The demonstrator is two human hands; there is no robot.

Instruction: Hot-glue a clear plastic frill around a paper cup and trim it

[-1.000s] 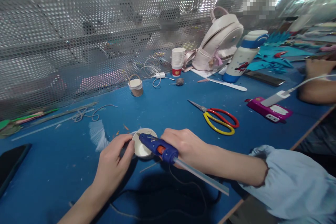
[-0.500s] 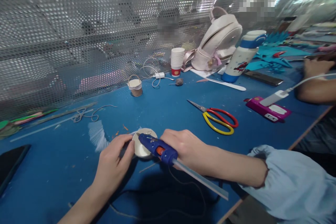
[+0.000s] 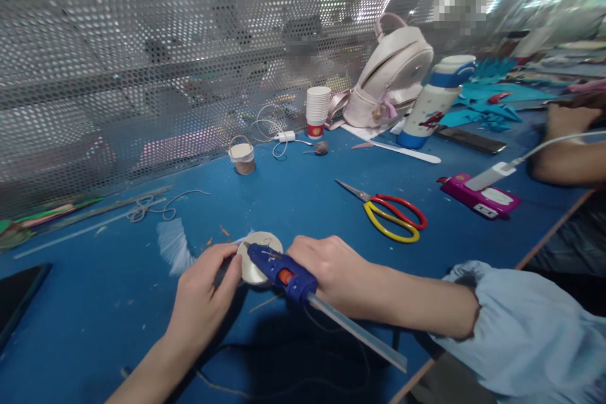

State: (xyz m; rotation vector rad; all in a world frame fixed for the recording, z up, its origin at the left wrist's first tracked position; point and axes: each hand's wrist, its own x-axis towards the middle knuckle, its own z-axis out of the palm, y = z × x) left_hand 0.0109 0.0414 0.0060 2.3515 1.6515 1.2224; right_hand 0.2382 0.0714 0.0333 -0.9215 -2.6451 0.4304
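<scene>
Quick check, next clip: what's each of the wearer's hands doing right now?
Left hand: closed on the white cup, thumb and forefinger at its rim.
Right hand: closed around the blue glue gun.

The right hand (image 3: 331,268) hides the handle and trigger of the glue gun (image 3: 272,260), whose front covers part of the inside of the white cup (image 3: 246,269); whether its tip touches the cup cannot be told. The left hand (image 3: 208,284) covers the cup's rim at nine o'clock. The picture's edge crops a dark flat device (image 3: 19,297) between eight and nine o'clock, a blue sleeve (image 3: 514,322) at four and a co-worker's arm (image 3: 561,161) at three. Toward eleven o'clock, shapes behind the mesh wall (image 3: 118,95) blur.
</scene>
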